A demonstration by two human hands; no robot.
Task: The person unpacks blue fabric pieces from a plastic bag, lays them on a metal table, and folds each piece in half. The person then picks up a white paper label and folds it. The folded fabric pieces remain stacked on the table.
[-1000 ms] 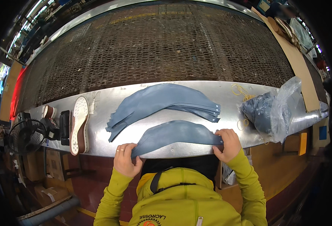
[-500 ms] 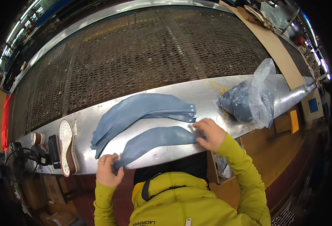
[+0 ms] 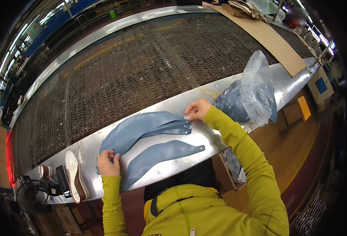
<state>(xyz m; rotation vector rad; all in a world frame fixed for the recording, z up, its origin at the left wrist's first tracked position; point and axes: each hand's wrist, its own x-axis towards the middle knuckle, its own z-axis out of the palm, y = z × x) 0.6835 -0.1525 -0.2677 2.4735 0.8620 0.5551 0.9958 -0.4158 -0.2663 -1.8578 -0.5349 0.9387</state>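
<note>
**Both hands on stack of blue curved pieces, steel ledge**

Fingers of left hand (image 3: 109, 164) curled shut, pinching lower-left end of the stack of blue-grey curved pieces (image 3: 142, 128); thumb + fingertips bunched on the edge. Right hand (image 3: 197, 109) fingers closed too, pinching the stack's upper-right tip where the narrow tabs fan out. Both sleeves yellow-green, forearms come in from lower edge.

Stack lies flat on steel ledge (image 3: 205, 137), arcing between the 2 hands, several layers offset at right end. Single blue-grey piece (image 3: 161, 155), same shape, lies alone just below the stack, nearer the person, not touched by either hand; small gap of bare steel between it & stack.

Clear plastic bag (image 3: 254, 90) w/ more blue-grey pieces inside sits on ledge just right of right hand, mouth open upward. White shoe sole (image 3: 74, 175) lies at ledge's left end, near left hand, apart from the stack. Dark device (image 3: 61, 179) beside sole, can't tell what kind. Wire mesh belt (image 3: 142, 63) runs behind ledge. Cardboard sheet (image 3: 268, 37) lies on far right of mesh.
</note>
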